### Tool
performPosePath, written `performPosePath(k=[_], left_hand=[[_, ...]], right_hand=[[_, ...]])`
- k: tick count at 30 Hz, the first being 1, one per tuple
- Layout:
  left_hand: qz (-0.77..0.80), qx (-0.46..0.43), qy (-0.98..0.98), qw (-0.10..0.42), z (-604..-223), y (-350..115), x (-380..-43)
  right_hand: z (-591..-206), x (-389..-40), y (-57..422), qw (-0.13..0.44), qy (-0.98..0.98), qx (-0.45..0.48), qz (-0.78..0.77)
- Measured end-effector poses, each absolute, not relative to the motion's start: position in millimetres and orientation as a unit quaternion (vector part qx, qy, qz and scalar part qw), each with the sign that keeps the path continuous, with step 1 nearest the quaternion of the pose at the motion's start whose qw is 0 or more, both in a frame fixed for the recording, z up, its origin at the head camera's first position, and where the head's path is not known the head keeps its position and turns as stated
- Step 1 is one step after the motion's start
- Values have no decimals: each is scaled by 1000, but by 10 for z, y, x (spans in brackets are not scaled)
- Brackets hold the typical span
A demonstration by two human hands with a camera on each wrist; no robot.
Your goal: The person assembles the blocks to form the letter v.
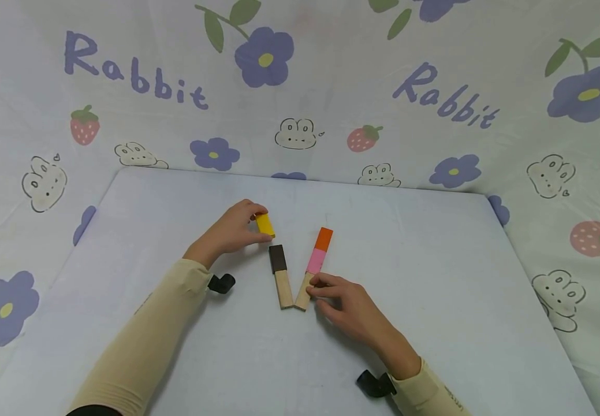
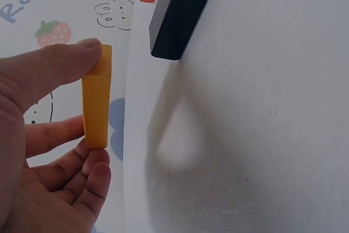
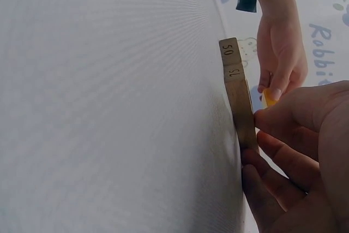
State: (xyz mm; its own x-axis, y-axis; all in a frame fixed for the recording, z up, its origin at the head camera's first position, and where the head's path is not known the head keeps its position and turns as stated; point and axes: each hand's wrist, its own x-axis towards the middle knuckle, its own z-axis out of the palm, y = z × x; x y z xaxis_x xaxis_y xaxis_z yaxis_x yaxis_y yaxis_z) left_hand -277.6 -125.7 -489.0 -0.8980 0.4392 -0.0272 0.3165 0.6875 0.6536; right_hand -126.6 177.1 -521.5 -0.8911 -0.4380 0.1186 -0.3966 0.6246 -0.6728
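Note:
Over the table, my left hand pinches a yellow block between thumb and fingers. Just nearer than it lies a dark brown block, end to end with a plain wooden block. Another row leans right from the same near corner: a plain wooden block, a pink block and an orange block. Bent fingers and thumb of my right hand hold that row's wooden block at its right side, partly covering it. The right wrist view shows number marks on the near block ends.
The white tabletop spreads around the blocks. A cloth backdrop with flowers, rabbits and strawberries hangs behind it. Black wrist devices sit at both sleeves.

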Motion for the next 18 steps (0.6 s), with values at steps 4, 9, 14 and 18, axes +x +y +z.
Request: performPosePath(k=[4, 9, 14, 18], left_hand=[[336, 207, 914, 91, -4894, -1235, -2777], [333, 209, 915, 93, -4911, -1212, -2780], [330, 212, 915, 94, -4941, -1191, -2796], [329, 216, 915, 92, -4967, -1175, -2813]], right_hand=[[-5208, -1264, 1769, 30, 900, -233, -368], [-5206, -1265, 1772, 32, 899, -237, -368], [-5211, -1267, 1774, 32, 900, -237, -364], [-5217, -1270, 1774, 31, 901, -233, -364]])
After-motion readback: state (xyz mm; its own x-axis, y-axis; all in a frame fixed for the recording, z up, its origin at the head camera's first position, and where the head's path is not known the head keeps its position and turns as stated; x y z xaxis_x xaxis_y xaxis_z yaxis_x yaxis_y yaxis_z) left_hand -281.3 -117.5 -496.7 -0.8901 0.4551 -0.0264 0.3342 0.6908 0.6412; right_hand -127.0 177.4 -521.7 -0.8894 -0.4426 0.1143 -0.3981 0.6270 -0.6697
